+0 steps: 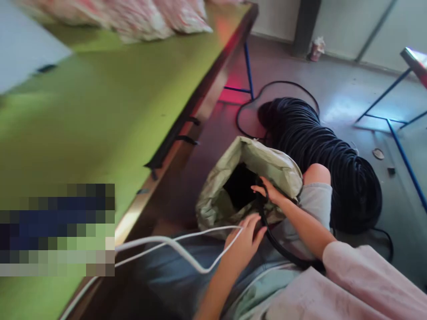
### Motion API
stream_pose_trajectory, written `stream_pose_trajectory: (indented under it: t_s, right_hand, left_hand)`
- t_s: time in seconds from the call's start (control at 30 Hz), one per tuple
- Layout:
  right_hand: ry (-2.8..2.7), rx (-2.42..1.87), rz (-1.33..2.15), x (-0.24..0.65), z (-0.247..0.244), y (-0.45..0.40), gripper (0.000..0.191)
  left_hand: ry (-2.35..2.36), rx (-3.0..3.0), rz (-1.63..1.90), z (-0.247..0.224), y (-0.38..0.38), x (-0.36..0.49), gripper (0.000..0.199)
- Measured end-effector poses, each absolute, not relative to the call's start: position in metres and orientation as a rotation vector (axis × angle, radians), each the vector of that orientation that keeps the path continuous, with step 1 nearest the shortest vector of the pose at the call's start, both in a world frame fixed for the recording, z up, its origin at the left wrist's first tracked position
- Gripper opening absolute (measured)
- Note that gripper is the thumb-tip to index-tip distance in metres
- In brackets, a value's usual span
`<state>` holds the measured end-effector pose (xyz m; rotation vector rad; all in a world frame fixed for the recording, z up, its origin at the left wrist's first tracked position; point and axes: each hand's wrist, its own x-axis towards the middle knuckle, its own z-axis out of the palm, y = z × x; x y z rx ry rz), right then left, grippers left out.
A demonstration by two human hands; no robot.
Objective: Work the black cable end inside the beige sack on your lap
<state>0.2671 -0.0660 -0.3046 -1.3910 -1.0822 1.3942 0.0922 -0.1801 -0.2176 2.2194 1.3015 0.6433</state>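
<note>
A crumpled beige sack [213, 195] stands open between the person's legs, with dark contents [238, 186] inside. My right hand [271, 192] reaches over its near right side, fingers round a thick black cord [278, 249], where a small dark loop shows. The cord curves from the sack's mouth down to the lap. My left hand [245, 238] is at the sack's near rim, left of the cord, with its thumb apart from the fingers and nothing seen in it. A thin white cable [187, 253] runs across to the back of this hand.
A large coil of black tubing [320, 146] lies on the floor beyond the right knee. To the left is a green-topped table [110, 111] with pinkish-white bundles [143, 18] at its far side. Another table [416, 62] with blue legs is at the right.
</note>
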Motion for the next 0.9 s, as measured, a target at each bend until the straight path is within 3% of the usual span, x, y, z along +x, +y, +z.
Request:
stream_pose_trajectory:
  t_s: [0.1,0.23,0.37,0.57,0.77,0.9]
  right_hand:
    - [-1.064,-1.377,1.379,0.269,-0.304,-0.075,0.05]
    - [-1.133,-1.435,1.241,0.286,-0.319,-0.061,0.059]
    - [-1.09,-1.55,1.276,0.288,-0.335,-0.041,0.073]
    - [-1.317,-1.5,1.185,0.294,-0.331,-0.039,0.065]
    - [-1.165,-1.538,1.546,0.314,-0.332,-0.029,0.078]
    - [-1.054,-1.561,1.752,0.316,-0.34,-0.031,0.085]
  left_hand:
    - [1.494,2.0,0.753,-0.248,-0.139,0.116,0.02]
    - [1.559,1.631,0.765,-0.279,-0.094,0.134,0.067]
    - [1.335,1.438,0.619,-0.305,-0.083,0.127,0.057]
    - [1.337,1.366,0.689,-0.315,-0.083,0.123,0.045]
    - [1.581,1.512,0.925,-0.286,-0.065,0.108,0.049]
    - [1.733,2.087,0.766,-0.242,-0.039,0.059,0.057]
